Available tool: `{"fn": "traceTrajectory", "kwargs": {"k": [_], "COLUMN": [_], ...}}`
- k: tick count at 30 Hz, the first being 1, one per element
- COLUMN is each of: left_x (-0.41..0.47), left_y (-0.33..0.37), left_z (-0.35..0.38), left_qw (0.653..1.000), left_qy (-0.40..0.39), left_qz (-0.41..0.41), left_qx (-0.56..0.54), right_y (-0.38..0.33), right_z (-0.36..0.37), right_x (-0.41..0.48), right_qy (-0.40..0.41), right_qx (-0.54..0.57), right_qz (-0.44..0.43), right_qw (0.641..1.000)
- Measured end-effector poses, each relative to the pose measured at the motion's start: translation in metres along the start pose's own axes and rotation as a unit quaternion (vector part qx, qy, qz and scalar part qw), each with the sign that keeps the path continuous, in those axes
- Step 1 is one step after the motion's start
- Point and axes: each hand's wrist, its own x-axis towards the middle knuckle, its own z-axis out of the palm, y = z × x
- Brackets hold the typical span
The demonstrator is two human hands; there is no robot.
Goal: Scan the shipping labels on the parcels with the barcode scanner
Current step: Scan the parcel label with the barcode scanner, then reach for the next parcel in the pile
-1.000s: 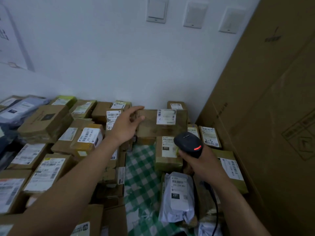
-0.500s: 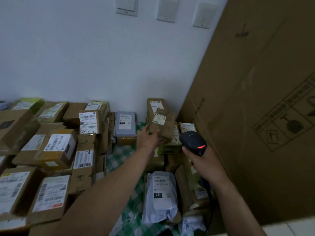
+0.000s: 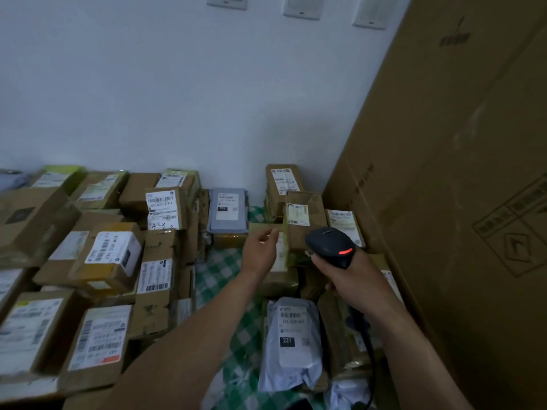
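My right hand (image 3: 352,276) grips a black barcode scanner (image 3: 328,242) whose red light glows; its cable hangs down below my wrist. Just beyond the scanner a small brown parcel (image 3: 310,220) with a white shipping label (image 3: 298,214) stands on the right-hand pile. My left hand (image 3: 260,251) hovers just left of that parcel with relaxed fingers and holds nothing. A grey mailer (image 3: 227,210) with a label lies farther left against the wall. A white poly bag (image 3: 291,341) marked 231 lies nearer to me.
Several labelled cardboard parcels (image 3: 109,255) are stacked on the left. A green checked cloth (image 3: 219,276) shows between the piles. A tall cardboard carton (image 3: 461,187) leans along the right side. A white wall with switches (image 3: 302,7) closes off the back.
My left hand carried the small brown parcel to the right, set it on the right-hand pile and let go. The view turned right; the scanner stayed in my right hand.
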Motion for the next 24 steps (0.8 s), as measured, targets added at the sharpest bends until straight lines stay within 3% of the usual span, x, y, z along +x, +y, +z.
{"fn": "traceTrajectory", "kwargs": {"k": [8, 12, 24], "left_x": [0.075, 0.11, 0.2], "left_y": [-0.038, -0.051, -0.093], "left_z": [-0.069, -0.084, -0.084], "left_qw": [0.984, 0.969, 0.954], "left_qy": [0.086, 0.086, 0.064], "left_qz": [-0.031, -0.03, -0.045], "left_qx": [0.155, 0.228, 0.288], "right_y": [-0.014, 0.005, 0.047], "right_z": [0.07, 0.11, 0.17], "right_x": [0.046, 0.079, 0.14], "right_qy": [-0.077, -0.081, -0.086], "right_qx": [0.002, -0.007, -0.051], "right_qz": [0.0, 0.021, 0.057], "right_qw": [0.997, 0.996, 0.993]}}
